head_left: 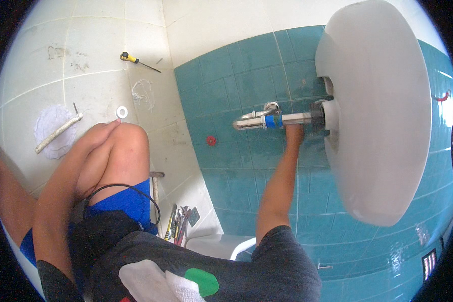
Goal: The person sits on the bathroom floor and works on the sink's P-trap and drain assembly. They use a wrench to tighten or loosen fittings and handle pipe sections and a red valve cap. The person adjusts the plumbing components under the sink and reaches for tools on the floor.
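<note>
My left hand rests by my raised knee, its fingers closed at the edge of a flat white ring washer. Up at the sink, my right hand reaches behind the metal drain pipe, which hides its fingers, so its grip cannot be made out. Blue tape wraps part of that pipe. A curved metal trap joins it to the wall outlet. The pipe's other end meets the underside of the white sink through a dark collar.
A yellow-and-black screwdriver lies on the tiled floor near some white thread. A white rod crosses a round white cloth. Several hand tools and a hammer lie near my hip. A red valve handle is against the teal wall.
</note>
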Tool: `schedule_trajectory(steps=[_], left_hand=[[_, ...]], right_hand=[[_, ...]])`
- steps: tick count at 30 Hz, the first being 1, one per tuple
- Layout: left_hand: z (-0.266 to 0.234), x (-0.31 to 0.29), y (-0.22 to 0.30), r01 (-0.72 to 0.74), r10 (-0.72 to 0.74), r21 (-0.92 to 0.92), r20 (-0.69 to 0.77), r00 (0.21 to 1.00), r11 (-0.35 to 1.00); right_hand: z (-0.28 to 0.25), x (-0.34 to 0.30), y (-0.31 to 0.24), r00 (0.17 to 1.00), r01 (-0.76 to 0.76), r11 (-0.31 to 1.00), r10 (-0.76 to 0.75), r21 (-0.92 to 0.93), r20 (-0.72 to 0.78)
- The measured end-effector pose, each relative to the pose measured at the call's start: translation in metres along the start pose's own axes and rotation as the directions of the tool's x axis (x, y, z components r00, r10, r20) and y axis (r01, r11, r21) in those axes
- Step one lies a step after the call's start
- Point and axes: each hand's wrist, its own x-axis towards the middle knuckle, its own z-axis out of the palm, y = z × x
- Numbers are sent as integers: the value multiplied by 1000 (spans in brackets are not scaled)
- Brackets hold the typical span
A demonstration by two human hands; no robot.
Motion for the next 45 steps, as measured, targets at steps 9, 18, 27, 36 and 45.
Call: schedule_trajectory(steps=[9, 18, 27, 36, 45], left_hand=[[0, 0, -5, 25, -24, 30, -48, 999, 999], [-1, 7, -13, 26, -25, 22, -24, 999, 999], [-1, 10, -17, 23, -23, -24, 3, 1000, 999], [1, 9, -7, 24, -19, -109, 47, 999, 994], [2, 6, 2, -16, 22, -96, 62, 998, 995]], right_hand=[[-11, -5, 9, 954, -85, 969, 12, 231, 300], [3, 14, -6, 995, 53, 998, -55, 23, 87], [-13, -10, 24, 977, -1, 904, -90, 427, 194], [22, 0, 45, 999, 8, 987, -2, 159, -42], [-6, 11, 3, 986, -160, 987, 160, 1, 41]])
